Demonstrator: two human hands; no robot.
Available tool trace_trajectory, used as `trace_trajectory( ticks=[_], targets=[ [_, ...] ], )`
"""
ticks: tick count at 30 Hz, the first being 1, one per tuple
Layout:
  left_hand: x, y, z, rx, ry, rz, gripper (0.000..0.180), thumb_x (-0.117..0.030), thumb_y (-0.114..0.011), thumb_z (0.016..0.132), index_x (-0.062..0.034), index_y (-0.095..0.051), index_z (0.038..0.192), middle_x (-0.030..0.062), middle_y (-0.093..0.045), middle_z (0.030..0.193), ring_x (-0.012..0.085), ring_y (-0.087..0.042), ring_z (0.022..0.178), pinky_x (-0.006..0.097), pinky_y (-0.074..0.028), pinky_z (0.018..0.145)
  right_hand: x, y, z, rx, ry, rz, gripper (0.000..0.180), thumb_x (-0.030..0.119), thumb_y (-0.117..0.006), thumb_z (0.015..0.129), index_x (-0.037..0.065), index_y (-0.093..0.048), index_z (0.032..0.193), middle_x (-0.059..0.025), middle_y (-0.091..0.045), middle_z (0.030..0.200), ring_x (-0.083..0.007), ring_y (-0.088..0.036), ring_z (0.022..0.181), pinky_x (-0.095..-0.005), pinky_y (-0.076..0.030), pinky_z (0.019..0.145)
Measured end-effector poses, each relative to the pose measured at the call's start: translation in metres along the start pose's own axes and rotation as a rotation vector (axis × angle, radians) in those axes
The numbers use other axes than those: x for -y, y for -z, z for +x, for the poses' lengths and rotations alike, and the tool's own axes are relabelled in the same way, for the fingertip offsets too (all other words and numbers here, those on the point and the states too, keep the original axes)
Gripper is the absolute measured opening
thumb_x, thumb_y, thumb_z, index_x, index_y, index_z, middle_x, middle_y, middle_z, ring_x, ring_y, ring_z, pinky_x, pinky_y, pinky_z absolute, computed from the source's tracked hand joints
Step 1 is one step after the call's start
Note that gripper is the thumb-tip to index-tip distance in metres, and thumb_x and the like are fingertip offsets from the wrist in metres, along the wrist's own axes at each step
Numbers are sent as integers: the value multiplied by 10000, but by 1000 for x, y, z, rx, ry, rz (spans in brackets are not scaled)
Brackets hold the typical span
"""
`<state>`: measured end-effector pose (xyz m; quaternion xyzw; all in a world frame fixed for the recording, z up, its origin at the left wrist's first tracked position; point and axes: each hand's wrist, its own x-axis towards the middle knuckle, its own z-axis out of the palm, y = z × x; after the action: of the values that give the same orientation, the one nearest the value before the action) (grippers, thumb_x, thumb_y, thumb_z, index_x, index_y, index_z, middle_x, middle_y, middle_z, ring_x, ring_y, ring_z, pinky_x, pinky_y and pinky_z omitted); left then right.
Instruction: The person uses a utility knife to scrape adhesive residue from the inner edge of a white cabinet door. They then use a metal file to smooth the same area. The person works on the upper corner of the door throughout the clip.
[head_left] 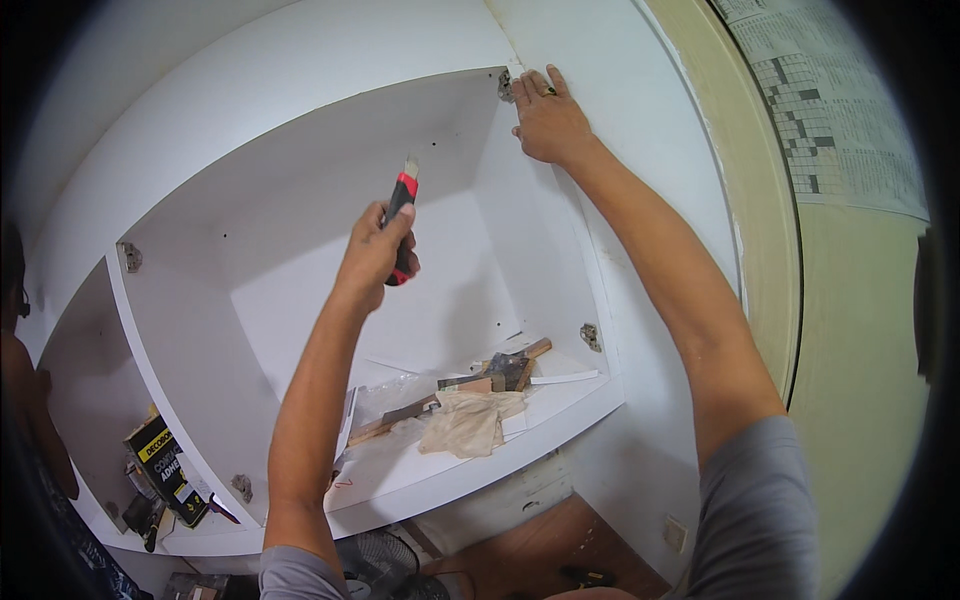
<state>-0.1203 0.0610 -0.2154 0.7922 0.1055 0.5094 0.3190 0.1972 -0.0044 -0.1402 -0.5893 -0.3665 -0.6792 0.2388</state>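
— What's that in the left hand (378, 248)?

— A red and black utility knife (403, 222), blade end up, raised in front of the open white cabinet (300, 130). The fingers are wrapped tight around the handle in a full fist.

— And the right hand (548, 122)?

— Up at the top right corner of the cabinet's front edge, fingers spread and pressed flat on the white edge, just beside the upper hinge plate (505, 86). It holds nothing; it only presses there.

— How would you say the cutting goes well?

— My judgement: keep those fingers off the blade's line, bring the knife flush along the edge and draw it lightly, not forcing it. The reach is high, so a slip could run toward the pressing hand.

— What lies below?

— On the shelf (560, 400), a crumpled beige cloth (465, 420) among wood scraps (520, 365). The next compartment to the left has a dark can (165, 465) with a yellow label. Another person's arm (30, 400) shows at the far left.
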Motion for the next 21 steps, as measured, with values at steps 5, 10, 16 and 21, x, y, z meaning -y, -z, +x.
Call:
trace_trajectory(
  ticks=[5,10,16,21],
  targets=[
    [-32,3,-6,35,-72,128,451,-366,-693,1002,3,-556,1223,43,-587,778,132,-595,558,293,-485,517,6,-8,5,-119,-99,-11,566,181,-516,976,-76,-463,1478,-223,-520,1515,-297,-365,1518,-479,-181,1286],
    [-15,16,-21,39,-43,170,436,-331,-718,985,5,-561,1213,42,-595,753,130,-589,546,285,-475,509,4,-1,26,-90,-117,-59,496,147,-485,977,-82,-549,1412,-232,-550,1490,-307,-351,1534,-479,-239,1242],
    [-8,22,-38,38,-1,151,447,-308,-735,970,13,-559,1225,44,-604,743,132,-589,537,288,-472,501,-3,22,44,62,-101,5,471,132,-484,989,-74,-577,1402,-218,-562,1488,-318,-318,1563,-491,-271,1208],
    [-3,40,-56,23,-20,127,486,-307,-747,960,22,-546,1256,41,-602,727,132,-577,518,283,-463,482,-9,22,42,98,-86,35,474,96,-522,962,-37,-590,1411,-180,-564,1498,-323,-306,1568,-513,-260,1221]
  ],
)
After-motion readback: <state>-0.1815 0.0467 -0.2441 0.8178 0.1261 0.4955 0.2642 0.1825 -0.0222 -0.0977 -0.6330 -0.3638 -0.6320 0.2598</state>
